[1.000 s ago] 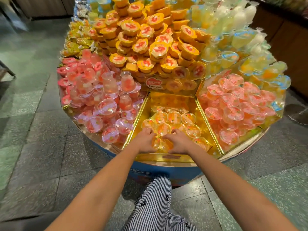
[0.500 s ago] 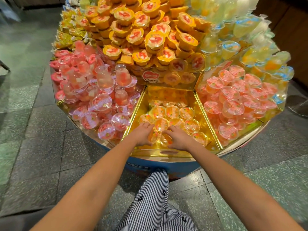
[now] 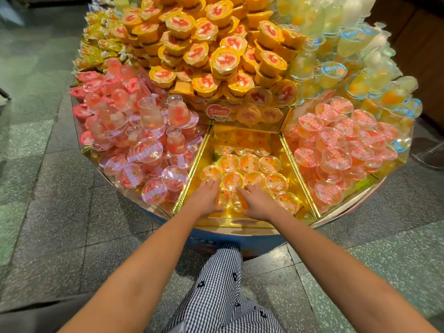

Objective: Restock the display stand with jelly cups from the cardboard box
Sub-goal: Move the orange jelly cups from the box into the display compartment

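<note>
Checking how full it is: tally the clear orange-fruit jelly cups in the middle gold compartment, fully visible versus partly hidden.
Clear plastic orange-fruit jelly cups, lid fully visible: 8
Same cups, partly hidden between left hand and right hand: 2
Total: 10
Shapes at the gold back wall may be reflections.

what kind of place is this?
Most likely a shop or supermarket floor. A round tiered display stand has gold-lined compartments heaped with sealed jelly cups sorted by colour. A brand label sits on its upper tier, and the floor is stone-look tile.
</note>
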